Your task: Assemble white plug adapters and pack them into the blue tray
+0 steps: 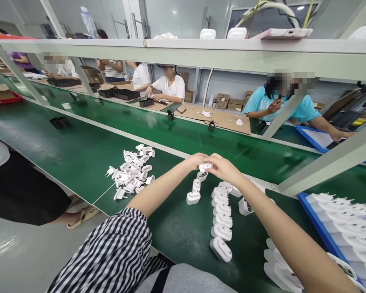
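My left hand (197,160) and my right hand (222,167) meet at the far side of the green bench, their fingers closed on one small white plastic plug part (205,167). Fine detail between the fingertips is hidden. Just below it stands an open white housing (202,176) with dark parts inside, in a short line with other white pieces (193,197). To the right, a row of white oval pieces with metal pins (222,220) runs toward me. Beside my right forearm is another open white housing (245,206). A heap of loose white plug pieces (134,171) lies left of my left forearm.
A blue tray (315,221) at the right holds rows of white plugs. More white housings (277,264) lie under my right forearm. A slanted metal post (332,156) rises at the right, below an overhead shelf (183,53). Co-workers sit across the green belt (195,140).
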{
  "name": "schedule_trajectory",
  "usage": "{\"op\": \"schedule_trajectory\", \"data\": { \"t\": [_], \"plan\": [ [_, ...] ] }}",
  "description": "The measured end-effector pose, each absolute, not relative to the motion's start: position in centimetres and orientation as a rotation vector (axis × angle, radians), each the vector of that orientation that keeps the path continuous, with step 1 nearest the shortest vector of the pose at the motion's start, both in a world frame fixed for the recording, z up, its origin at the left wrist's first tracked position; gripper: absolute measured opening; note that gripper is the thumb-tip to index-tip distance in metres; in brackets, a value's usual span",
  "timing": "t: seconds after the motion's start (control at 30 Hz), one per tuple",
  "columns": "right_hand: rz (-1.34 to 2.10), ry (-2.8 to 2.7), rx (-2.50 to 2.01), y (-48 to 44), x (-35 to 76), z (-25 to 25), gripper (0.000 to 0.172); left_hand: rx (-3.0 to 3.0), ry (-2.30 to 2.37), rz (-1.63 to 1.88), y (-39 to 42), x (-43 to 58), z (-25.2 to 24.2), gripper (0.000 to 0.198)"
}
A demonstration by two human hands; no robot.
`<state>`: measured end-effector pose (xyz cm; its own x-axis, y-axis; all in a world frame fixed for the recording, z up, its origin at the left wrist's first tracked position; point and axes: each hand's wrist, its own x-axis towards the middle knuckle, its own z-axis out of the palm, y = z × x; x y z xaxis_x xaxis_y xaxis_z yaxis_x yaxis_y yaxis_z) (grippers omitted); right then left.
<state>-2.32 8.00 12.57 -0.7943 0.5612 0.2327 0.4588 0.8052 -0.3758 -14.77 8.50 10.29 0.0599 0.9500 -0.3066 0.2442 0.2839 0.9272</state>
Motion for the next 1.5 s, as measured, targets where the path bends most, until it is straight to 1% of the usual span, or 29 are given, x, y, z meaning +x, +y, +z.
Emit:
{"op": "schedule_trajectory", "data": {
  "t": [0.07, 0.13, 0.3, 0.4, 0.5, 0.67, 0.77, 0.87, 1.07, 1.23, 1.3, 1.43, 1.47, 1.5],
  "plan": [
    [0.401, -2.69, -0.784, 8.5, -2.4, 12.3, 0.018, 1.243, 1.536, 0.77, 8.5, -15.1, 10.2, 0.012],
    [0.386, -2.692, -0.839, 9.1, -2.4, 11.7, 0.014, 1.316, 1.65, 0.711, 8.3, -15.8, 10.0, 0.016],
    [0.499, -2.706, -1.022, 10.6, -2.2, 9.5, 0.014, 1.519, 1.755, 0.367, 7.5, -16.9, 8.8, 0.018],
    [0.542, -2.715, -1.126, 10.9, -2.3, 8.6, 0.013, 1.625, 1.754, 0.274, 7.6, -16.4, 8.1, 0.016],
    [0.599, -2.682, -1.171, 11.1, -2.5, 8.1, 0.012, 1.734, 1.74, 0.332, 7.9, -16.1, 7.4, 0.014],
    [0.812, -2.578, -1.303, 12.5, -2.8, 7.7, 0.014, 1.835, 1.666, 0.503, 7.8, -16.4, 6.1, 0.031],
    [0.861, -2.543, -1.335, 13.2, -2.8, 7.7, 0.014, 1.826, 1.626, 0.575, 7.6, -16.6, 5.4, 0.037],
    [0.803, -2.568, -1.328, 13.3, -2.8, 7.8, 0.011, 1.812, 1.607, 0.627, 7.6, -16.7, 4.8, 0.034],
    [0.498, -2.706, -1.22, 12.5, -3.1, 7.8, 0.012, 1.806, 1.609, 0.69, 7.3, -16.7, 4.4, 0.031],
    [0.374, -2.821, -1.181, 12.0, -3.2, 7.8, 0.013, 1.843, 1.616, 0.696, 7.1, -16.6, 4.1, 0.038],
    [0.345, -2.852, -1.172, 11.8, -3.4, 8.0, 0.015, 1.874, 1.647, 0.682, 6.9, -16.5, 4.3, 0.037],
    [0.304, -2.934, -1.035, 11.5, -3.6, 8.4, 0.013, 1.933, 1.782, 0.627, 5.9, -16.2, 5.5, 0.03],
    [0.288, -2.943, -0.998, 11.6, -3.6, 8.3, 0.015, 1.95, 1.822, 0.601, 5.8, -16.1, 5.9, 0.029],
    [0.306, -2.922, -0.962, 11.8, -3.5, 8.1, 0.017, 2.05, 1.819, 0.5, 5.7, -16.1, 6.2, 0.03]
  ]
}}
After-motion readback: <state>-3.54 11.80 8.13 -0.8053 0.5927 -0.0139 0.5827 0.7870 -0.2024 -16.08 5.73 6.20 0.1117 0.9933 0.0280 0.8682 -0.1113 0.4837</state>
